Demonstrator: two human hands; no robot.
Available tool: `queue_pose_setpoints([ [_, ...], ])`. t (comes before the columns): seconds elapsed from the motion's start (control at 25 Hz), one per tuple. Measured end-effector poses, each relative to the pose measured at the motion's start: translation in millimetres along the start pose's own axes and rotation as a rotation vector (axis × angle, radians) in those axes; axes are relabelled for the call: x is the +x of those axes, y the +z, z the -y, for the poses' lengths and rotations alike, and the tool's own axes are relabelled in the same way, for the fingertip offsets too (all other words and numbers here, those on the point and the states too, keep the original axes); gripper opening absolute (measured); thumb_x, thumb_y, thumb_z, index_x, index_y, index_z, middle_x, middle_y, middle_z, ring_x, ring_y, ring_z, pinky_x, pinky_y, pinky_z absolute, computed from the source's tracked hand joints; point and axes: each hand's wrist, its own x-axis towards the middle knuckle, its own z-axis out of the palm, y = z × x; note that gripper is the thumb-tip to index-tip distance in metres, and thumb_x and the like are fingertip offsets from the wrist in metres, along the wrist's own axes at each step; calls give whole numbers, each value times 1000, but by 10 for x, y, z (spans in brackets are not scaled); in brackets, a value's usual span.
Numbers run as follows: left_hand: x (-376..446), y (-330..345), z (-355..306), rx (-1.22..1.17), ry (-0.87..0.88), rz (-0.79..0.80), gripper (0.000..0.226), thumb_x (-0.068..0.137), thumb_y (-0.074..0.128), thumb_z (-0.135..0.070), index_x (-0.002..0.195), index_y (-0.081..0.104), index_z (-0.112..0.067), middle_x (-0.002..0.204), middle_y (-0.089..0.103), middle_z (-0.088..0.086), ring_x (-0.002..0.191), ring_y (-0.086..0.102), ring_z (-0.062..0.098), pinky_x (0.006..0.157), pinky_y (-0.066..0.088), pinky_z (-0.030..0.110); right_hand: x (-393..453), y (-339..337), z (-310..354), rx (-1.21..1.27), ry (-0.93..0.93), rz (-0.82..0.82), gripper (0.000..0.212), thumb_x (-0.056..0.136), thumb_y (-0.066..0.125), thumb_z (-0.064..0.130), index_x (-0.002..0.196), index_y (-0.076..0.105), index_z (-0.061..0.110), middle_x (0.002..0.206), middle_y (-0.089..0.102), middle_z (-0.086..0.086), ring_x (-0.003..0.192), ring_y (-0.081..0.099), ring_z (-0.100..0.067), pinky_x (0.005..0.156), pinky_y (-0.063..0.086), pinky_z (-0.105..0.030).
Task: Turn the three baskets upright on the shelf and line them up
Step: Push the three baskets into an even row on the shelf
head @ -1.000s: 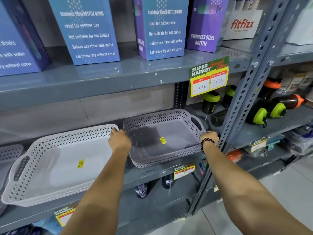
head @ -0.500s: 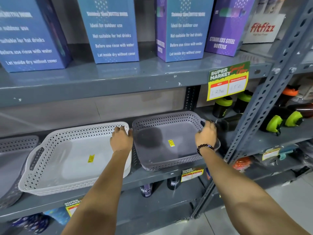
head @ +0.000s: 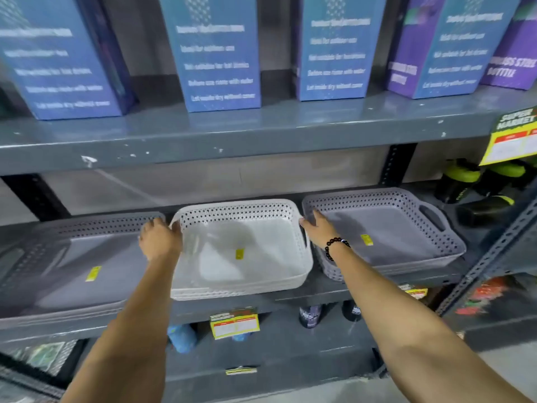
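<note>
Head view, white basket (head: pixel 261 274) upright between two grey baskets (head: pixel 406 242), yellow stickers (head: pixel 239 253) inside.

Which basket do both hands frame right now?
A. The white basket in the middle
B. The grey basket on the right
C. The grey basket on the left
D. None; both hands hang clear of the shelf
A: the left hand is at the left end of the white basket and the right hand at its right end.
</note>
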Motion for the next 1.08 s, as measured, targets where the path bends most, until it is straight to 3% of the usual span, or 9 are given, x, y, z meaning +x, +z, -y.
queue_pose_setpoints([
  [0.24, 137, -55, 295, -18, -53, 342, 50, 102, 29, -31, 134, 44, 4, 135, 51, 31, 122, 50, 46, 99, 41, 46, 4, 207, 38, -165, 96, -19, 70, 96, 48, 33, 152, 11, 11, 154, 29, -19, 141, 29, -37, 112, 35, -46],
  [0.32, 132, -2, 340, -36, -58, 386, 47, 101, 35, -31, 130, 46, 2, 128, 56, 30, 116, 54, 45, 96, 44, 47, 5, 223, 60, -224, 116, -30, 77, 91, 56, 29, 152, 10, 14, 154, 30, -18, 138, 34, -38, 110, 38, -45],
  [0.44, 120, 64, 410, -78, -87, 377, 40, 92, 54, -15, 130, 49, -4, 118, 64, 26, 106, 61, 42, 86, 50, 44, -14, 237, 75, -291, 121, -37, 80, 88, 56, 8, 152, 9, 15, 145, 42, -18, 124, 52, -37, 98, 50, -40],
  [0.56, 90, 73, 395, -38, -79, 360, 48, 87, 47, 1, 134, 46, -10, 114, 65, 25, 101, 62, 42, 79, 51, 42, -17, 243, 62, -353, 89, -43, 70, 88, 43, -7, 150, 17, 12, 135, 52, -19, 117, 56, -35, 92, 53, -39],
  [0.64, 90, 74, 382, -63, -99, 358, 51, 88, 48, 0, 137, 43, -12, 116, 64, 24, 103, 62, 42, 84, 52, 43, -8, 231, 49, -320, 95, -34, 68, 87, 45, -6, 148, 21, 12, 131, 53, -19, 110, 58, -35, 88, 54, -38],
  [0.76, 86, 51, 405, -78, -60, 314, 50, 95, 48, -20, 144, 37, -15, 122, 62, 26, 106, 62, 42, 88, 52, 44, -39, 221, 58, -328, 43, -106, 58, 92, 52, 13, 144, 27, 7, 124, 59, -21, 104, 63, -36, 84, 57, -43],
  [0.84, 74, 26, 433, -59, 38, 224, 44, 99, 40, -21, 143, 41, -16, 116, 65, 29, 102, 62, 43, 85, 52, 45, -63, 218, 84, -450, -69, -197, 43, 98, 43, 18, 137, 36, 3, 118, 63, -24, 105, 63, -38, 85, 56, -45],
  [0.96, -8, -2, 431, -8, 151, 152, 40, 100, 35, -12, 137, 50, -13, 101, 67, 33, 91, 63, 44, 77, 54, 48, -84, 219, 115, -698, -154, -211, 44, 98, 35, 1, 142, 35, 3, 117, 65, -21, 103, 66, -33, 81, 55, -41],
  [1.08, -46, 0, 405, 77, 182, 143, 43, 100, 34, -6, 140, 46, -14, 98, 66, 34, 87, 63, 43, 70, 50, 45, -143, 276, 120, -781, -152, -181, 55, 92, 34, -9, 146, 26, 3, 127, 59, -20, 106, 65, -32, 82, 55, -39],
])
